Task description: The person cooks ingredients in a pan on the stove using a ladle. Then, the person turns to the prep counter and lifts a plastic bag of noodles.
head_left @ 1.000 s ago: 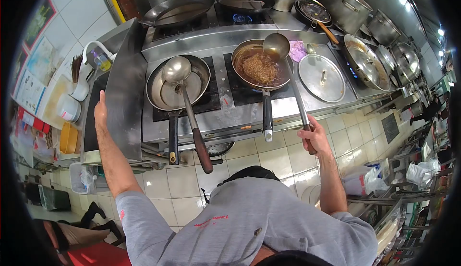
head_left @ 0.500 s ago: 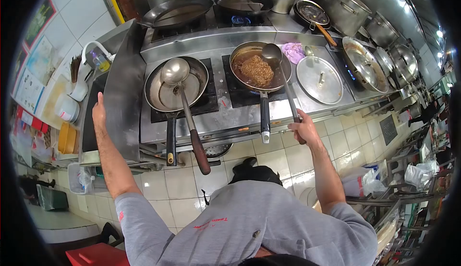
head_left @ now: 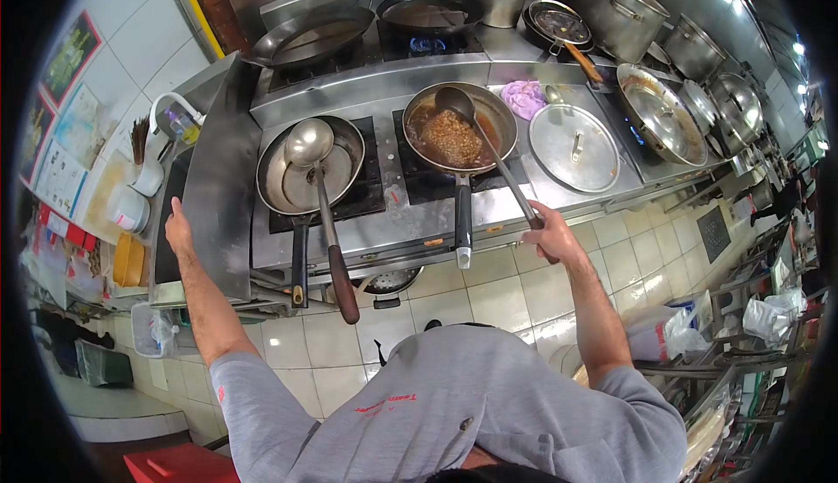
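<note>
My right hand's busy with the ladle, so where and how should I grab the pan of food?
Probably take the pan by its black handle, left hand from the front left: the handle juts toward you past the stove edge, while the ladle slants across the right.

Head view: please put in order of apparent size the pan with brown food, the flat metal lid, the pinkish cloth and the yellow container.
1. Pan with brown food
2. Flat metal lid
3. Pinkish cloth and yellow container: too alike to rank.
</note>
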Tool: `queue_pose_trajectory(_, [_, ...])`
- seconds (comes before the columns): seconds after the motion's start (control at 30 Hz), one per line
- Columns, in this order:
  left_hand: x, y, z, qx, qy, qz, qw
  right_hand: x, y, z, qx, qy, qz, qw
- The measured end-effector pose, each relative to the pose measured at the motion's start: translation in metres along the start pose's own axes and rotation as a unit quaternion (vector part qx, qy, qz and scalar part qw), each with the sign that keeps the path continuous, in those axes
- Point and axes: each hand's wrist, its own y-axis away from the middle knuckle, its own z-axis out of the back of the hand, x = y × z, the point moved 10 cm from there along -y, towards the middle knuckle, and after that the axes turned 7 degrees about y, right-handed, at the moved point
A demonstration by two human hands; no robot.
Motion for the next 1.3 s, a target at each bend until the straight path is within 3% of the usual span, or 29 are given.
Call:
queue_pose_trajectory(0.07, [0.009,0.007,0.013,-0.063,-0.014,0.012,0.998,-0.012,0.005,0.007,-0.012,0.036,-0.005,0.999])
queue_pose_trajectory(0.13, [0.024,-0.002,0.014,-0.078,-0.020,0.021,0.997,-0.019,0.010,0.021,-0.083,0.125,-0.002,0.989])
queue_pose_trajectory(0.2, [0.031,0.000,0.015,-0.093,-0.025,0.032,0.995,-0.025,0.012,0.025,-0.078,0.130,-0.031,0.988])
queue_pose_trajectory(0.3, [0.027,0.005,0.021,-0.102,-0.055,0.038,0.993,-0.021,0.000,0.027,-0.086,0.141,0.019,0.986])
queue_pose_trajectory(0.37, [0.020,0.016,0.025,-0.117,-0.064,0.047,0.990,-0.016,-0.002,0.013,-0.038,0.007,-0.037,0.999])
queue_pose_trajectory(0.4, [0.013,0.024,0.026,-0.119,-0.063,0.047,0.990,-0.009,-0.005,0.011,-0.038,0.007,-0.034,0.999])
queue_pose_trajectory(0.47, [-0.003,0.051,0.035,-0.153,-0.042,0.074,0.984,-0.004,-0.010,-0.004,0.004,-0.192,-0.059,0.980])
queue_pose_trajectory(0.53, [-0.006,0.055,0.037,-0.156,-0.054,0.086,0.983,-0.007,-0.022,-0.007,0.001,-0.233,-0.069,0.970])
queue_pose_trajectory(0.6, [-0.008,0.057,0.038,-0.158,-0.064,0.099,0.980,-0.010,-0.034,-0.021,0.066,-0.418,-0.080,0.902])
queue_pose_trajectory(0.63, [-0.009,0.057,0.038,-0.150,-0.066,0.106,0.981,-0.009,-0.035,-0.023,0.066,-0.427,-0.077,0.899])
queue_pose_trajectory(0.9, [-0.014,0.062,0.038,-0.134,-0.083,0.123,0.980,0.009,-0.009,-0.009,0.020,-0.359,-0.012,0.933])
queue_pose_trajectory(1.1, [-0.010,0.058,0.039,-0.143,-0.081,0.123,0.979,0.022,0.023,0.012,-0.015,-0.137,0.004,0.990])
queue_pose_trajectory(1.3, [-0.006,0.054,0.039,-0.140,-0.093,0.122,0.978,0.000,0.034,0.019,-0.044,0.001,0.015,0.999])
